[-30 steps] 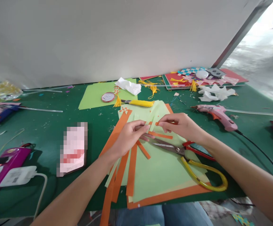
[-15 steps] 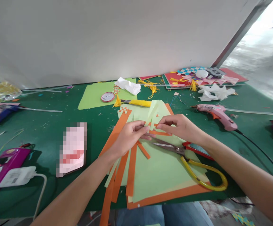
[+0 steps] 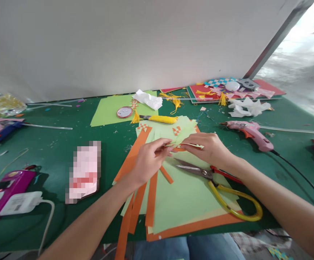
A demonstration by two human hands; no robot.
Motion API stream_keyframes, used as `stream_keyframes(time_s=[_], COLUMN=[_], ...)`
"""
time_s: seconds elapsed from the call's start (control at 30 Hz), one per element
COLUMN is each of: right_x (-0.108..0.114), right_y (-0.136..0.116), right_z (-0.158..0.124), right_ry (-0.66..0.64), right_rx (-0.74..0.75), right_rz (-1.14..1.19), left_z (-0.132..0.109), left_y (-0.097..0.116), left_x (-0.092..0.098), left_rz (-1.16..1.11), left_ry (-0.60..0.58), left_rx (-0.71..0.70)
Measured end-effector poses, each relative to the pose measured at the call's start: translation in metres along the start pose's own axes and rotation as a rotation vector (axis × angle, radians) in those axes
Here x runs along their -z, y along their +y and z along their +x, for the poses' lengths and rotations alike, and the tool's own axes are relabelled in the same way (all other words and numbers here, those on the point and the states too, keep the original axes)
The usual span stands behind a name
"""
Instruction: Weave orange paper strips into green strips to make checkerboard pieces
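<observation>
My left hand (image 3: 153, 156) pinches green and orange paper strips (image 3: 185, 133) woven together, just above the stack of paper. From the other side my right hand (image 3: 209, 147) is closed on the same strips, its fingertips close to the left ones. Green sheets (image 3: 184, 202) lie beneath both hands. Loose orange strips (image 3: 151, 202) fan out below my left hand. Under my right wrist, open-bladed scissors (image 3: 205, 173) with red and yellow handles rest on the sheets. My fingers hide part of the weave.
Behind the hands lie a yellow utility knife (image 3: 162, 119), a round red-rimmed tin (image 3: 124, 112) and crumpled tissue (image 3: 148, 99). A pink glue gun (image 3: 250, 131) with a cord is at right. A phone (image 3: 85, 173) and a purple power strip (image 3: 13, 187) are at left.
The green strips in my hands have tipped over to the right. My right hand has turned and closed further over the strips. A small orange-and-white checkered piece now shows behind them.
</observation>
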State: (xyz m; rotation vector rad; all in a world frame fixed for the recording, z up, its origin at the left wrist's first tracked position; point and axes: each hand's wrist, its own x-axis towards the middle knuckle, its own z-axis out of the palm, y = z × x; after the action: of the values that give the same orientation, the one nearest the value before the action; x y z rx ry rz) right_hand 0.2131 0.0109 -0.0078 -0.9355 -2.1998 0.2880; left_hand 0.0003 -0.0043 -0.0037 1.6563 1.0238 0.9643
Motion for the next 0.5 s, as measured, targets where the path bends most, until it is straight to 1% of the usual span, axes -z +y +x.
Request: stream_keyframes(time_s=[0.1, 0.2, 0.37, 0.5], right_x=[-0.0009, 0.0006, 0.0048, 0.0060], right_y=[0.0024, 0.0030, -0.0004, -0.0062], right_z=[-0.0016, -0.0015, 0.0010, 0.0035], right_ry=[0.032, 0.028, -0.046, -0.039], right_rx=[0.081, 0.098, 0.034, -0.010], right_rz=[-0.072, -0.096, -0.026, 0.056], left_z=[-0.0011, -0.0016, -0.0016, -0.0019], left_y=[-0.0016, -0.0013, 0.0029, 0.0032], left_x=[0.0007, 0.0015, 0.0022, 0.0017], left_rz=[0.059, 0.111, 0.199, 0.199], left_ry=[0.016, 0.023, 0.006, 0.014], left_rx=[-0.039, -0.063, -0.059, -0.045])
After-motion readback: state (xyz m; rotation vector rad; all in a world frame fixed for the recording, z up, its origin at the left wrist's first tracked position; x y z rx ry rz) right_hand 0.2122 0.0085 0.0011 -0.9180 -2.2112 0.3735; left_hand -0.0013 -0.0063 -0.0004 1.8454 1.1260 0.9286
